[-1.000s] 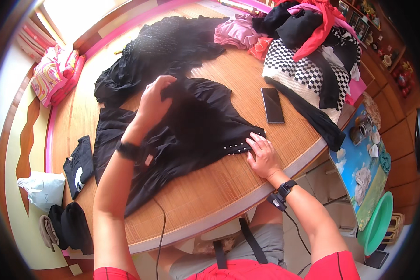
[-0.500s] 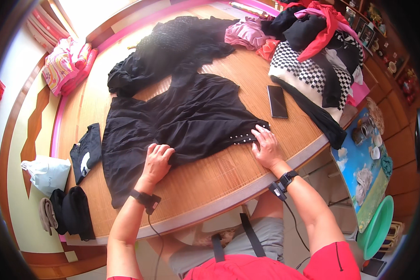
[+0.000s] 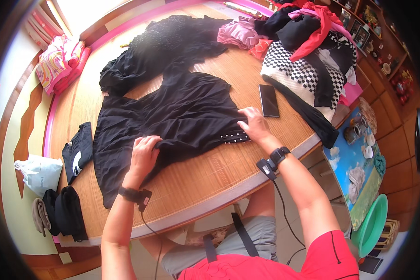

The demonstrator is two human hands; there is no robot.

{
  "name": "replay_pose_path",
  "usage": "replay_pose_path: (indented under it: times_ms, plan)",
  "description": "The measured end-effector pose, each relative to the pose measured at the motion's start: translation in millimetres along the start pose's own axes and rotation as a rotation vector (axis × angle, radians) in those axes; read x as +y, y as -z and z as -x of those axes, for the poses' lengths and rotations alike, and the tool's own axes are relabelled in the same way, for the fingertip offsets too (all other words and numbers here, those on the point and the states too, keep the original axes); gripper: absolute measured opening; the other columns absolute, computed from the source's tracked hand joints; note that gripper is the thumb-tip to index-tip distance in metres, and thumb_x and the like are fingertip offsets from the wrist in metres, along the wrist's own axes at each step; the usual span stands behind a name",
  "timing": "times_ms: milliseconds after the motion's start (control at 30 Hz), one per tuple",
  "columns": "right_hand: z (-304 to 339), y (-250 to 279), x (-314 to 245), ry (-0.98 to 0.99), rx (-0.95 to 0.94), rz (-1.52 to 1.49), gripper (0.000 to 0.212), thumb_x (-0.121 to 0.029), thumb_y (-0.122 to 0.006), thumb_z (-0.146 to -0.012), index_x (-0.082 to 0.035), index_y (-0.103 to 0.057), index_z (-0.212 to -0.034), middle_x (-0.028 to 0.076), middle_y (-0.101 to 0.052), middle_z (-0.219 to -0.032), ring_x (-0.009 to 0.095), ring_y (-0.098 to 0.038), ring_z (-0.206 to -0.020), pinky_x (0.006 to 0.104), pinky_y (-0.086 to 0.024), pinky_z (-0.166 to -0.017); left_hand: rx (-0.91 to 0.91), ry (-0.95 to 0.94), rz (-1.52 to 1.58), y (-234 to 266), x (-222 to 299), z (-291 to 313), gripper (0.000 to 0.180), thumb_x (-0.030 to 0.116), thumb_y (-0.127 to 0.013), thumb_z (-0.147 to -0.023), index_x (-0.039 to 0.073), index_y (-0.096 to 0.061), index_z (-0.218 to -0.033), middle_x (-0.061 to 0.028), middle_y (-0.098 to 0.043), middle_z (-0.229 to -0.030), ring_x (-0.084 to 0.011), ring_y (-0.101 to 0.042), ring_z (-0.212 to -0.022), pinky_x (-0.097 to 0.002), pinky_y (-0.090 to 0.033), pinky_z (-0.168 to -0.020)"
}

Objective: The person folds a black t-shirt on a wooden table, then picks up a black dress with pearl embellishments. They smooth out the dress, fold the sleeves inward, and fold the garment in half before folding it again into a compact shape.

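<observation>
A black long garment (image 3: 172,109) of thin, wrinkled cloth lies spread on the bamboo-mat tabletop in front of me. My left hand (image 3: 145,151) has its fingers curled over the near edge of that cloth, gripping it. At the garment's right end, my right hand (image 3: 255,124) pinches the cloth between thumb and fingers; the fingertips are partly hidden. Just beside the right hand is a strip of white dots (image 3: 233,138), like beads or studs, along the garment's near edge. Beyond, a second black piece (image 3: 165,44) with a textured patch adjoins or overlaps the garment; I cannot tell which.
A dark phone (image 3: 269,100) lies right of my right hand. Clothes, including a checkered knit (image 3: 289,65), are heaped at the far right. Left are a folded black shirt (image 3: 78,151), a white bag (image 3: 39,173) and rolled dark clothes (image 3: 72,214). A green basin (image 3: 373,226) stands lower right.
Both hands have moved away from me, the right one further, up toward the phone. The garment's near edge has shifted with them, and fewer white dots show at its right end.
</observation>
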State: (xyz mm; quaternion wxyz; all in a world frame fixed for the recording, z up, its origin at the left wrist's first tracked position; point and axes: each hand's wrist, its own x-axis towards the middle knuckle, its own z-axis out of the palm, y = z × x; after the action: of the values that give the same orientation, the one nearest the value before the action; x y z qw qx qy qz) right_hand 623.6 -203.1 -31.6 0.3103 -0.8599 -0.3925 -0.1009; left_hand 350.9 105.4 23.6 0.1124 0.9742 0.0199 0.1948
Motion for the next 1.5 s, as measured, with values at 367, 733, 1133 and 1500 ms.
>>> replay_pose_path:
  times_ms: [367, 733, 1133, 1500]
  plan:
    - [-5.8, -23.9, 0.7, 0.079, 0.042, 0.136, 0.011, -0.007, -0.067, -0.083, -0.01, -0.057, -0.086, 0.01, -0.061, -0.089, 0.032, -0.064, -0.087, 0.0433, -0.054, -0.074, 0.103, -0.083, -0.056, 7.4, -17.4, 10.0, 0.029, -0.006, -0.064, -0.067, 0.007, -0.063, -0.093, -0.0072, -0.067, -0.105, -0.0289, -0.062, -0.104, -0.0403, -0.047, -0.094]
    - [-9.7, -5.0, -2.2, 0.183, -0.129, 0.129, 0.013, 0.003, -0.061, -0.075, -0.008, -0.057, -0.081, 0.01, -0.062, -0.084, 0.031, -0.064, -0.089, 0.0421, -0.054, -0.077, -0.099, -0.065, 0.113, 12.6, -13.5, 24.9, 0.024, 0.004, -0.063, -0.075, 0.006, -0.064, -0.099, -0.0085, -0.066, -0.106, -0.0281, -0.062, -0.104, -0.0403, -0.043, -0.099]
    - [-7.7, -80.8, -121.7, 0.243, -0.242, 0.184, 0.066, -0.047, -0.058, -0.096, -0.016, -0.041, -0.152, 0.014, -0.029, -0.162, 0.031, -0.026, -0.15, 0.0493, -0.021, -0.121, -0.365, 0.111, -0.167, -56.9, 8.4, -29.8, 0.072, 0.05, -0.055, -0.096, 0.02, -0.032, -0.157, -0.0132, -0.022, -0.166, -0.0326, -0.018, -0.153, -0.0539, -0.014, -0.122]
    - [11.1, -84.8, -96.6, 0.034, -0.233, 0.226, 0.074, -0.053, -0.06, -0.092, -0.017, -0.04, -0.153, 0.018, -0.031, -0.161, 0.034, -0.026, -0.15, 0.0508, -0.018, -0.122, -0.183, 0.42, 0.059, -67.2, -42.8, -16.8, 0.069, 0.055, -0.054, -0.097, 0.008, -0.047, -0.146, -0.0186, -0.043, -0.153, -0.0334, -0.039, -0.142, -0.0467, -0.028, -0.119]
